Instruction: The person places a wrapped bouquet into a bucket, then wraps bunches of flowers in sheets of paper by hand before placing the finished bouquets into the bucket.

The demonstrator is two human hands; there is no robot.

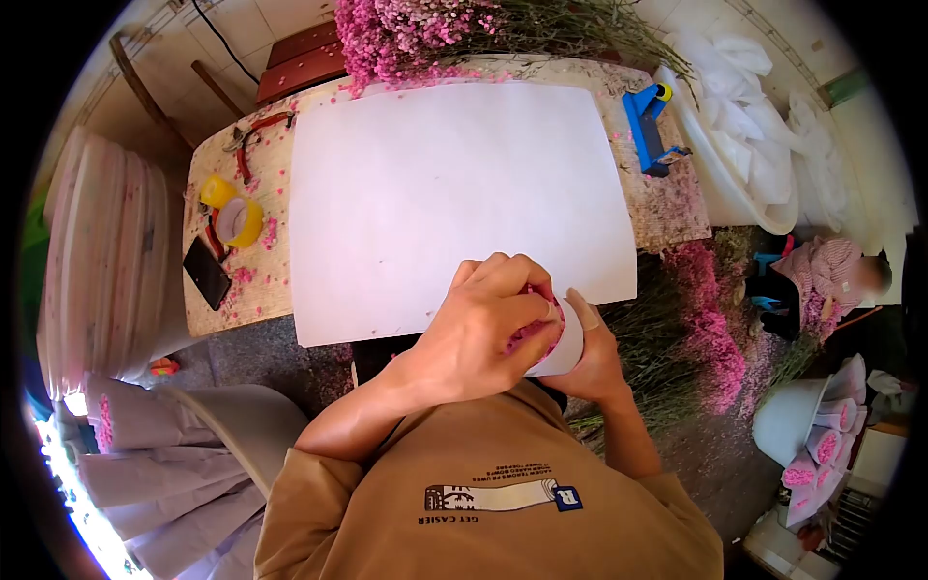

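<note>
White paper roll (570, 346), clamped in right hand (596, 363), needs steady, light support while left hand (481, 324), grip unclear, touches pink flowers (530, 337).

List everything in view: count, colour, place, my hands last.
table: one, wooden, centre
paper sheet: one, white, on table
flower pile: one, pink, far edge
tape dispenser: one, blue, table's right
tape rolls: two, yellow, table's left
hand tools: two, red, table's left
phone-like slab: one, black, table's left
stack: one, whitish, left
wrapped bouquets: several, white, lower corners
floor flowers: many, pink, right
tub: one, white, upper right
person: one, pinkish top, right
held bouquet: one, white-pink, between hands
left hand: one, bare, bouquet's opening
right hand: one, bare, around bouquet
</note>
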